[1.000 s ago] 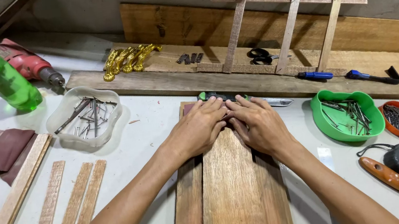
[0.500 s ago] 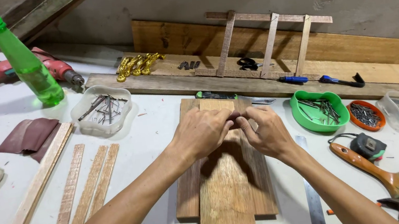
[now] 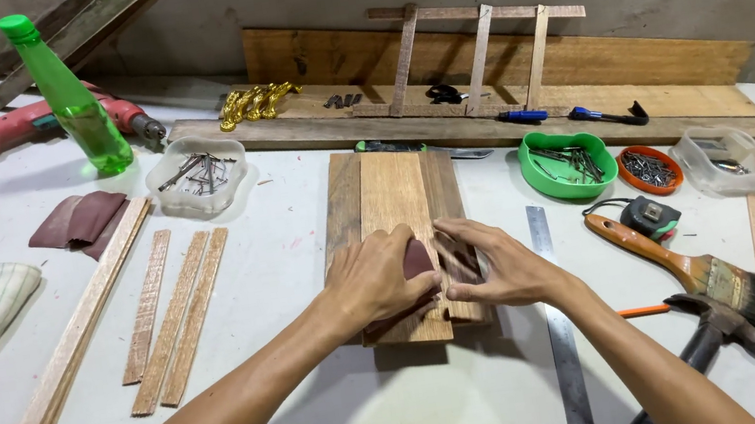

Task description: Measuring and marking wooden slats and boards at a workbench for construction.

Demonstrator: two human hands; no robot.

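Both forearms come in from the bottom edge and converge at mid-table. Left hand lies palm down, fingers curled and pressed onto a dark reddish-brown sandpaper sheet, which rests on the near end of the stacked wooden boards. Right hand is flat beside it, fingers extended leftward, tips touching the sandpaper's right edge and close to the left hand's fingers. Neither hand is raised; both bear down on the wood. Whether the paper is pinched or only pressed flat cannot be told.

The boards lie lengthwise, away from the person, at the centre of the white table.

Around:
- steel ruler just right of the right wrist, running toward the near edge
- paintbrush with wooden handle, and a hammer partly under it, farther right
- green bowl of screws beyond the right hand
- three thin wood strips left of the boards
- clear tub of nails and green bottle at far left
- spare folded sandpaper near the tub
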